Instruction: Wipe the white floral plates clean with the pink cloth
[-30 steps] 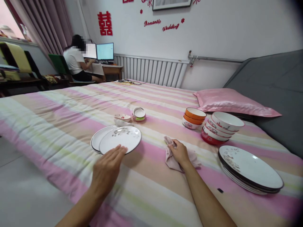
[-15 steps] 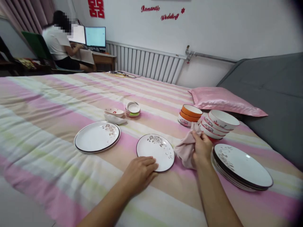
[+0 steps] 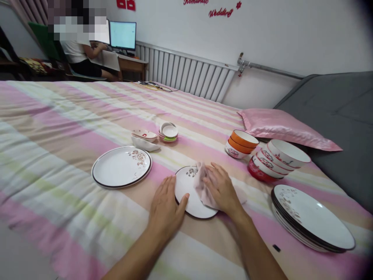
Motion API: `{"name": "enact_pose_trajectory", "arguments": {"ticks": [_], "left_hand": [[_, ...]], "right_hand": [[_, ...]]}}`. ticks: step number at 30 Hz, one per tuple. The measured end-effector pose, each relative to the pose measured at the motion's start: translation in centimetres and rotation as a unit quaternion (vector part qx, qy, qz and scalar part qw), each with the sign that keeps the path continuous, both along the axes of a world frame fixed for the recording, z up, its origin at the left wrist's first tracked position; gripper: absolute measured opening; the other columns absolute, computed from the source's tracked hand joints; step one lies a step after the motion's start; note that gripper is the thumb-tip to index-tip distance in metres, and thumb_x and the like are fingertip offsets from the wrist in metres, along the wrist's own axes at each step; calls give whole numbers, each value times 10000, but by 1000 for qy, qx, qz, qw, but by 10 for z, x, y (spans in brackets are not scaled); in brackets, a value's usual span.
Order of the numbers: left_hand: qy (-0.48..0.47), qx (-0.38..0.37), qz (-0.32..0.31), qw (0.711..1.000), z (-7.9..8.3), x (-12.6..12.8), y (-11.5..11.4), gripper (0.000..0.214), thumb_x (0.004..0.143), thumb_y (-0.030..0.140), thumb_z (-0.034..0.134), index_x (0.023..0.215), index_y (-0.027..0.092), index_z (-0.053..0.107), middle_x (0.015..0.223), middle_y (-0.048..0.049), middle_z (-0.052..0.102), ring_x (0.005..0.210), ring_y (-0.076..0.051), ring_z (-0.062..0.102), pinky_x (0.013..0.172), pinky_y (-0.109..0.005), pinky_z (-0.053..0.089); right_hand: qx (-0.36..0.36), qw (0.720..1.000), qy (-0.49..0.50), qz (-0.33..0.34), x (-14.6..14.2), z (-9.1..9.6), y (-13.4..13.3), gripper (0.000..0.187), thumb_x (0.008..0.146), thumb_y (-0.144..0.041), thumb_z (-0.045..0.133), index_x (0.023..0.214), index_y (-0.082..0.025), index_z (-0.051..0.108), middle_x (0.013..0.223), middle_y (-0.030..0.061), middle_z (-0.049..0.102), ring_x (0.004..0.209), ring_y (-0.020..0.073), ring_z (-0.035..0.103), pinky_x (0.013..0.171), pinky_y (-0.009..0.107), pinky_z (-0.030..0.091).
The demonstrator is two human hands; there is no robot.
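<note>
A small oval white plate (image 3: 186,190) with a dark rim and a brown flower print lies on the striped bedspread, between my two hands. My left hand (image 3: 166,206) rests at its left edge, fingers stretched along the rim and thumb apart over the plate. With bent fingers, my right hand (image 3: 221,190) holds a pale pink cloth (image 3: 204,188) against the plate's right part. That side of the plate and some of its print are hidden by the cloth.
Left lie larger oval plates (image 3: 119,167); beyond them are boat-shaped dishes (image 3: 145,144) and small stacked bowls (image 3: 169,132). At right stand orange bowls (image 3: 243,144), larger bowls (image 3: 279,159) and an oval plate stack (image 3: 317,217). A person (image 3: 78,52) sits by a monitor (image 3: 122,35).
My right hand has brought the cloth left from near the bowls onto the small plate. My left hand has shifted from the plate's front edge to its left rim. The view has tilted slightly.
</note>
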State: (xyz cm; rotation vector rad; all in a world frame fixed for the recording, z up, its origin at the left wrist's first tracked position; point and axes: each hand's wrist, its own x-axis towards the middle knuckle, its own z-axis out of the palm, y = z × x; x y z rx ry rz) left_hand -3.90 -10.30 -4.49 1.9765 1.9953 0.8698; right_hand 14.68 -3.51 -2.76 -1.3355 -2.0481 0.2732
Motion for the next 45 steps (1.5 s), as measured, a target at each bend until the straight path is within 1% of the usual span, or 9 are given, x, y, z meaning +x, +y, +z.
{"name": "enact_pose_trajectory", "arguments": {"ticks": [4,10,14,23,28,31,36,40,45], "left_hand": [[5,-6,6,1000,0,0,0,605,857,434,399,1339,69,384,1367,-157,460,1302,-279,363,1059,-470,335],[20,-22,-6,1000,-3,1,3,608,883,429,344,1363,56,355,1376,-163,448,1300,-272,370,1069,-467,312],[16,-32,-13,999,-4,1,3,606,898,425,312,1379,57,335,1388,-164,430,1295,-264,381,1082,-456,288],[-28,-41,-20,999,-3,-1,3,597,922,432,242,1389,68,319,1391,-151,427,1300,-225,380,1100,-435,247],[-68,-52,-2,996,2,0,2,604,915,472,240,1365,91,370,1380,-140,447,1285,-239,400,1088,-446,260],[-94,-57,13,994,5,0,3,619,907,500,252,1370,104,364,1361,-145,470,1262,-264,427,1058,-466,296],[-124,-61,27,990,8,0,5,592,906,491,272,1360,129,383,1320,-151,514,1234,-294,453,1003,-492,349],[-147,-65,49,986,8,1,7,591,902,494,278,1348,129,405,1312,-155,519,1232,-301,450,1003,-501,345],[-162,-76,53,983,8,1,8,600,900,497,267,1362,133,387,1346,-132,491,1256,-283,421,1036,-477,314]], "right_hand": [[-5,998,-63,5,-7,6,-8,405,859,-337,441,1214,-170,544,1287,105,536,1266,256,396,1068,460,289],[-142,983,-113,6,-27,-15,-15,701,889,-486,351,1445,-99,171,1514,128,136,1398,254,111,1119,457,187],[-152,978,-140,40,-26,-23,-10,677,901,-536,280,1452,-162,157,1525,82,84,1404,236,57,1127,455,153],[-180,964,-109,163,-31,-15,-9,596,925,-509,259,1445,-230,178,1530,36,48,1406,200,36,1138,447,111],[-198,946,-36,254,-37,0,-16,504,940,-458,277,1410,-276,287,1515,16,172,1397,180,134,1138,426,117],[-212,932,5,295,-38,12,-19,460,926,-439,352,1352,-274,407,1455,30,344,1352,183,280,1113,400,210],[-247,914,59,317,-32,19,-18,305,853,-363,530,1105,-236,645,1068,32,668,986,186,586,926,344,418],[-326,896,83,291,-20,16,-14,279,698,-315,695,941,-180,695,887,22,672,827,159,591,767,260,451],[-427,858,62,280,-3,18,-11,242,626,-238,714,849,-155,668,758,-22,623,664,99,525,602,189,399]]}}
